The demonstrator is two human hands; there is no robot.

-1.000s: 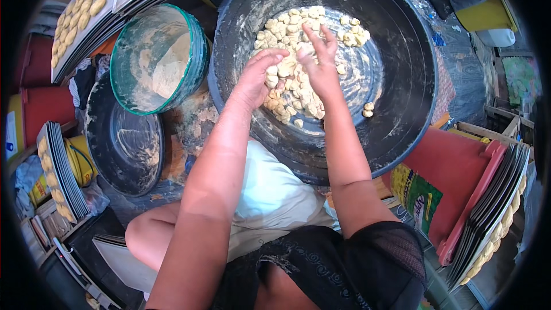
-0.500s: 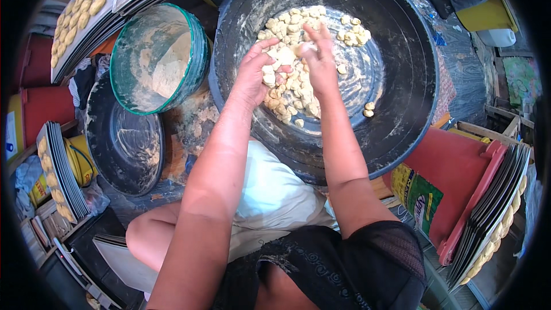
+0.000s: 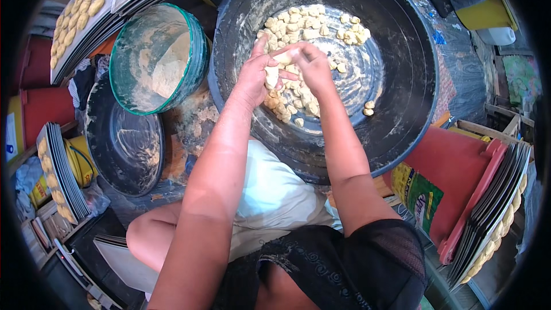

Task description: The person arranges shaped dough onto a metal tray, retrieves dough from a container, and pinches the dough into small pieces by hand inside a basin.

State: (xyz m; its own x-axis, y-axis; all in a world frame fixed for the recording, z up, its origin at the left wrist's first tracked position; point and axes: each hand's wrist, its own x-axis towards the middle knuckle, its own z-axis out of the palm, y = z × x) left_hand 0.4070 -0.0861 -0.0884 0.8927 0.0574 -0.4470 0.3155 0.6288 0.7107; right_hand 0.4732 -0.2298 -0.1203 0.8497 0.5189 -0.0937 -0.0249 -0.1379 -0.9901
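Both my hands are over a wide black basin (image 3: 404, 89) in which many small pale dough pieces (image 3: 301, 22) lie. My left hand (image 3: 251, 78) is closed round a lump of dough (image 3: 272, 74), with some fingers stretched out. At its fingertips is my right hand (image 3: 317, 72), fingers bent and pinched on a bit of the same dough. The hands hide part of the pile beneath them. A smaller group of dough pieces (image 3: 357, 35) lies at the basin's far right, and a few (image 3: 368, 108) sit apart nearer its right wall.
Left of the basin stands a green-rimmed tub (image 3: 117, 80) with flour (image 3: 172, 66) inside. Below it leans a shallow black basin (image 3: 129, 155). Trays of shaped dough (image 3: 80, 17) are stacked far left. At the right, a red bucket (image 3: 445, 178) stands beside more stacked trays (image 3: 493, 212).
My right hand has come down and its raised fingers have curled in toward my left hand. Dough in the left hand has changed shape, with less showing at the top.
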